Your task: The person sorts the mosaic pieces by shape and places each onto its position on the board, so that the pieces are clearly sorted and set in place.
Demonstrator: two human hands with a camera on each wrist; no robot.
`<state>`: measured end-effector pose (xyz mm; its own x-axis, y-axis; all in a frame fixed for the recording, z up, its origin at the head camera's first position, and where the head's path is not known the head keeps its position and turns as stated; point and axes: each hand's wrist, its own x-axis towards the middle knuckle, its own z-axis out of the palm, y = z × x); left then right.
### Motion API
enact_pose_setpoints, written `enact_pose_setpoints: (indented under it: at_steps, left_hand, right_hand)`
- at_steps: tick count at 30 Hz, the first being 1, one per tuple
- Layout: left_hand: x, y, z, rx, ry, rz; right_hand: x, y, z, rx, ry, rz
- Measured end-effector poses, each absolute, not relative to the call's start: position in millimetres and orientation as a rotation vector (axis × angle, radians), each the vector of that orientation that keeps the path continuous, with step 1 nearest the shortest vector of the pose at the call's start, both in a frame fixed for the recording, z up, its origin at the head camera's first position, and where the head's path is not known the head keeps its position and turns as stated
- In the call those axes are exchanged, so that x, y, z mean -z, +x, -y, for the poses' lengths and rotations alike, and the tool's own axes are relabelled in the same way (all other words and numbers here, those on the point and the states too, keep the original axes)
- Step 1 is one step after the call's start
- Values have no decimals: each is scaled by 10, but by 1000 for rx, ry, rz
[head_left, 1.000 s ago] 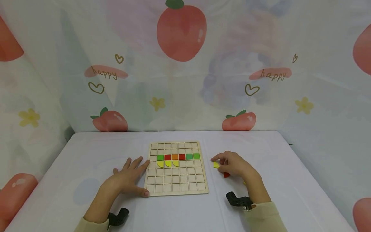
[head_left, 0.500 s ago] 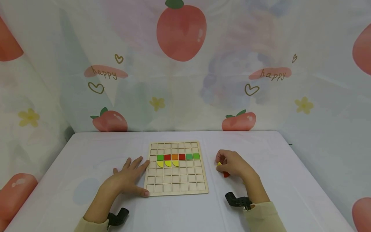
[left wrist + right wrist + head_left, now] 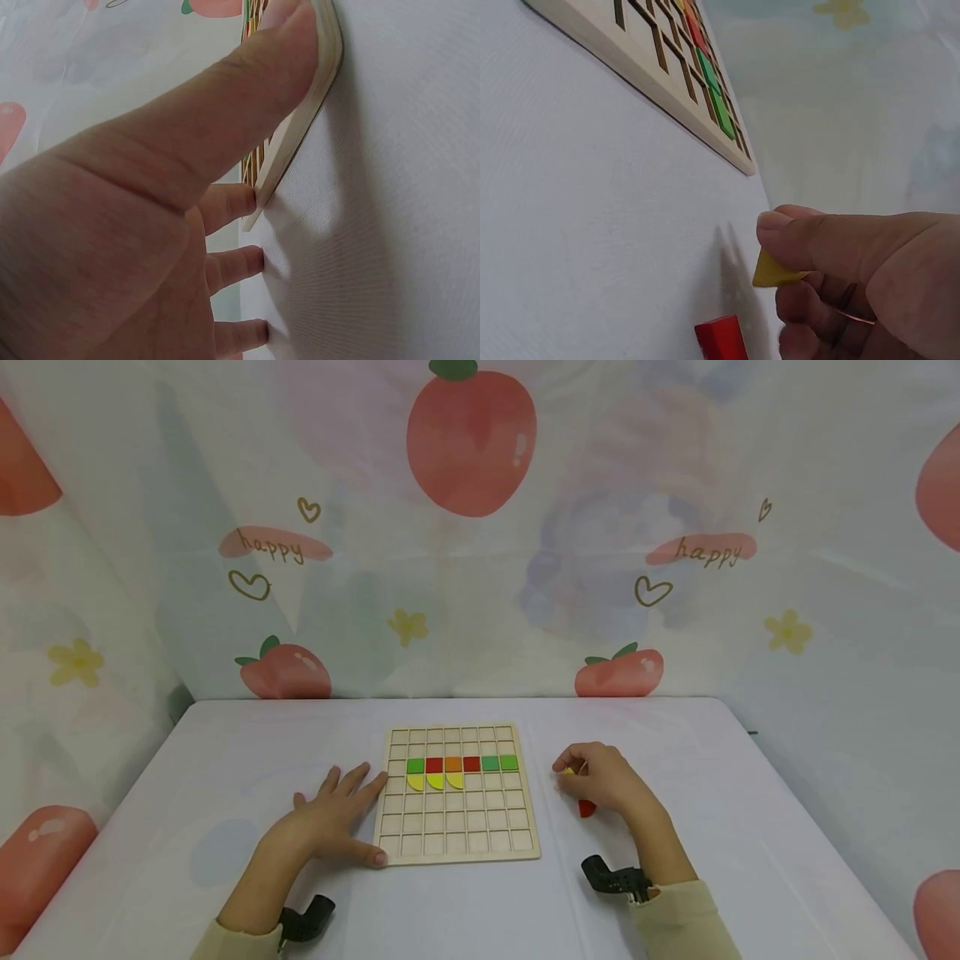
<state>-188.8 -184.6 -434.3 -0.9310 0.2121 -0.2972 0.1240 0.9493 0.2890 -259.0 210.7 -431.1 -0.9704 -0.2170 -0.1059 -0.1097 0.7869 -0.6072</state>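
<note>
My right hand pinches a yellow quarter-circle tile between thumb and fingers, to the right of the wooden grid board. Below those fingers a red block lies on the table. My left hand is spread along the board's left edge, its thumb on the near corner and a fingertip at the side. On the board runs a row of green, red, orange and green square tiles. Directly under that row sit three yellow quarter-circle tiles.
A white cloth covers the table. Behind it hangs a printed backdrop with fruit and flowers. Black wrist cameras hang at both wrists, close to the tabletop.
My right hand has drawn the yellow tile into its pinch and shifted slightly away from me, off the tabletop. The left hand and the board have stayed in place.
</note>
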Motion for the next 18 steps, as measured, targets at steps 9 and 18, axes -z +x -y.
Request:
enact_pose_setpoints:
  at_steps: [9,18]
  left_hand:
    - [4351,-1909,1856,-382,258,-2778]
    - [4352,-1901,1842,-384,235,-2774]
  right_hand:
    - [4318,-2614,-2103,1063,-265,-2786]
    - [4363,-2620,-2087,1087,-280,-2766]
